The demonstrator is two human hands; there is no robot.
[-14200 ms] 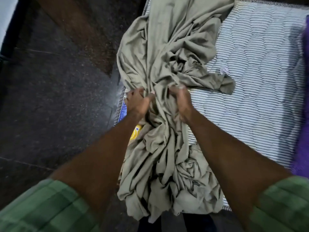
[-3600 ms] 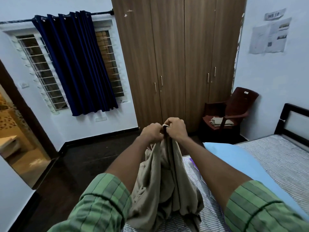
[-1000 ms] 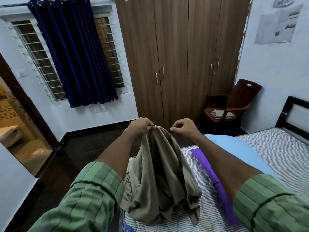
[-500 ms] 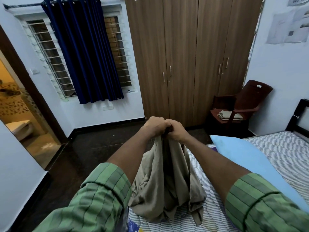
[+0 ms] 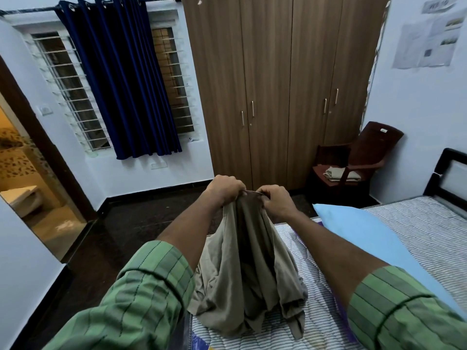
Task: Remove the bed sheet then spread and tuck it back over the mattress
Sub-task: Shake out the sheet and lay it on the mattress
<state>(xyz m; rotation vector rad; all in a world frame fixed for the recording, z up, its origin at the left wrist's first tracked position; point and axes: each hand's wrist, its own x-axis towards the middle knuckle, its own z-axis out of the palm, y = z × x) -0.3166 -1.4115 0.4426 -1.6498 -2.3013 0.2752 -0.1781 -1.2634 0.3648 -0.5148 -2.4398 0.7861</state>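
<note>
The khaki bed sheet (image 5: 242, 269) hangs bunched from both my hands above the striped mattress (image 5: 427, 228), and its lower folds rest on the mattress near its left edge. My left hand (image 5: 223, 189) grips the sheet's top edge. My right hand (image 5: 275, 202) pinches the same edge a short way to the right, with a short taut strip of hem between the two. Much of the sheet is hidden in its own folds.
A light blue pillow (image 5: 366, 238) lies on the mattress to the right of the sheet. The black headboard (image 5: 449, 173) stands at the far right. A brown chair (image 5: 353, 162) with folded cloth sits by the wooden wardrobe (image 5: 278, 84). Dark floor and an open doorway (image 5: 32, 198) lie left.
My hands, pressed together half a second ago, have drawn slightly apart along the sheet's top edge. The view has shifted a little to the right.
</note>
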